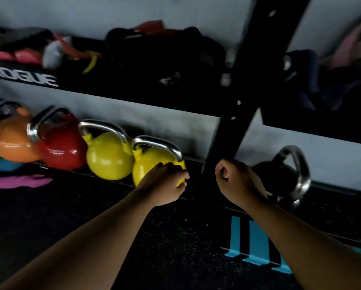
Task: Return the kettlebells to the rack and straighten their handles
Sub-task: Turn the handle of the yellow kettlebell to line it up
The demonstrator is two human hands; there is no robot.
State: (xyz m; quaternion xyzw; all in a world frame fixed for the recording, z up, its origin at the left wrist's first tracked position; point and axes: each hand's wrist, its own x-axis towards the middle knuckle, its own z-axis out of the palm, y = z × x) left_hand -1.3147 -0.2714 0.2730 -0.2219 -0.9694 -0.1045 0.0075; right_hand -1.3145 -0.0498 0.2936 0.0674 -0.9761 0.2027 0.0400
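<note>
Head view: five kettlebells show, namely an orange one point(12, 143), a red one point(62, 147) and two yellow point(108, 155) point(152, 164) in a row on the rack's point(229, 130) bottom level, plus a black one point(280, 174) right of the upright. Upper-shelf clutter is blurred. Left hand point(165, 183) cups the nearer yellow bell; right hand point(236, 181), loosely curled, is empty beside the black bell

I see a pale grey wall point(154, 120) running from 9 to 3 o'clock behind dim, shadowed shelving. A black upright post point(236, 114) stands at 12 o'clock, crossed by a black upper shelf point(112, 88) piled with blurred dark bags point(165, 51) and red straps point(26, 56). Dark speckled rubber flooring point(165, 237) fills 6 o'clock, with blue painted stripes point(257, 243) at 5 o'clock.
</note>
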